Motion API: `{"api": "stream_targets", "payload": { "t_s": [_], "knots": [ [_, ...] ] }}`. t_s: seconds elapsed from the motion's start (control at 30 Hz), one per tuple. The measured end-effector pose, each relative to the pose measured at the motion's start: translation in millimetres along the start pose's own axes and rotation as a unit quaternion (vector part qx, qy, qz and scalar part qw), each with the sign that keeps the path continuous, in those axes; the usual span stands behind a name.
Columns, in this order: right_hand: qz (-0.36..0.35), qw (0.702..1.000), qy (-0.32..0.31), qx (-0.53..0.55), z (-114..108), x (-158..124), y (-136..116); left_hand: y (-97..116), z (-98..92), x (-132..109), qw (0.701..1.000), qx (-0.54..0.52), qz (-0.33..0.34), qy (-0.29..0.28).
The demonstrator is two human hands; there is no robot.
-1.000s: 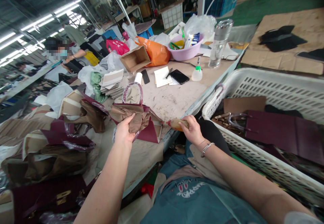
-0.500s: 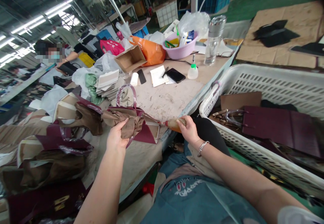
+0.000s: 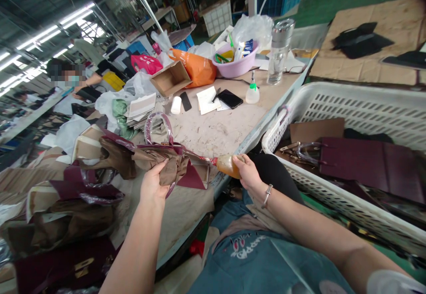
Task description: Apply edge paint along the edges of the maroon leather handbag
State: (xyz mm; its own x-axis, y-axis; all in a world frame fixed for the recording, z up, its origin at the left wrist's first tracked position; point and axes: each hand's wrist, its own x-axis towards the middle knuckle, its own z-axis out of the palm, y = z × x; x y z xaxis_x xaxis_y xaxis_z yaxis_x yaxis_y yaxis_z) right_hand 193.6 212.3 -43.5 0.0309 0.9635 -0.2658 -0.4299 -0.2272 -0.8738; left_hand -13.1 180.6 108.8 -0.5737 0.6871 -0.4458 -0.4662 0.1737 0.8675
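Observation:
My left hand (image 3: 155, 181) is closed on the crumpled brown lining of a burgundy handbag (image 3: 195, 175), near the table's front edge. The bag's handle (image 3: 159, 127) stands up behind, wrapped in clear film. My right hand (image 3: 245, 170) is wrapped around a squeeze bottle (image 3: 228, 165) with amber contents, probably glue. Its red nozzle points left at the bag's open edge; whether the tip touches is too small to tell. More unfinished burgundy bags (image 3: 86, 187) with brown linings lie to the left of my left hand.
A white plastic basket (image 3: 333, 187) at my right holds burgundy bag pieces. Farther back on the table are a phone (image 3: 229, 99), a small green-capped bottle (image 3: 252, 94), a water bottle (image 3: 280, 52), a purple basin (image 3: 237, 67) and a cardboard box (image 3: 171, 79). A masked person sits at the far left.
The bag's handle has shifted slightly left. My right hand and the squeeze bottle have moved a little left towards the bag, and more of the bottle shows. My left hand keeps its hold.

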Motion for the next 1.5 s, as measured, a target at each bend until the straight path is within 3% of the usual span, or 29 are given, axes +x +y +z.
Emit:
{"api": "stream_targets", "payload": {
  "t_s": [0.17,0.4,0.47,0.57,0.63,0.83,1.07,1.5],
  "knots": [
    [-0.01,1.0,-0.005,0.006,0.7,-0.8,-4.0,0.3,5.1,-1.4,1.0,0.0,-0.006,0.015],
    [-0.075,0.993,0.017,-0.084,-6.8,10.5,4.5,-0.6,13.5,1.3,0.999,0.001,-0.012,0.035],
    [-0.147,0.976,0.023,-0.156,-10.8,14.7,5.0,-1.7,16.1,3.1,0.999,0.006,-0.012,0.029],
    [-0.27,0.923,0.004,-0.274,-15.8,16.6,3.2,-3.4,19.8,5.8,1.0,0.011,-0.007,0.015],
    [-0.305,0.901,-0.01,-0.309,-18.4,15.0,2.0,-4.1,21.8,7.0,1.0,0.011,-0.001,0.015],
    [-0.326,0.878,-0.029,-0.348,-26.8,5.8,0.8,-3.3,24.3,6.3,1.0,0.001,-0.007,0.027],
    [-0.327,0.879,-0.037,-0.345,-35.1,-1.0,-1.3,-6.4,26.9,10.4,1.0,-0.009,-0.006,0.01],
    [-0.361,0.868,-0.033,-0.339,-23.5,25.9,-3.6,-19.2,29.1,32.0,1.0,-0.022,-0.001,-0.008]
  ]
}}
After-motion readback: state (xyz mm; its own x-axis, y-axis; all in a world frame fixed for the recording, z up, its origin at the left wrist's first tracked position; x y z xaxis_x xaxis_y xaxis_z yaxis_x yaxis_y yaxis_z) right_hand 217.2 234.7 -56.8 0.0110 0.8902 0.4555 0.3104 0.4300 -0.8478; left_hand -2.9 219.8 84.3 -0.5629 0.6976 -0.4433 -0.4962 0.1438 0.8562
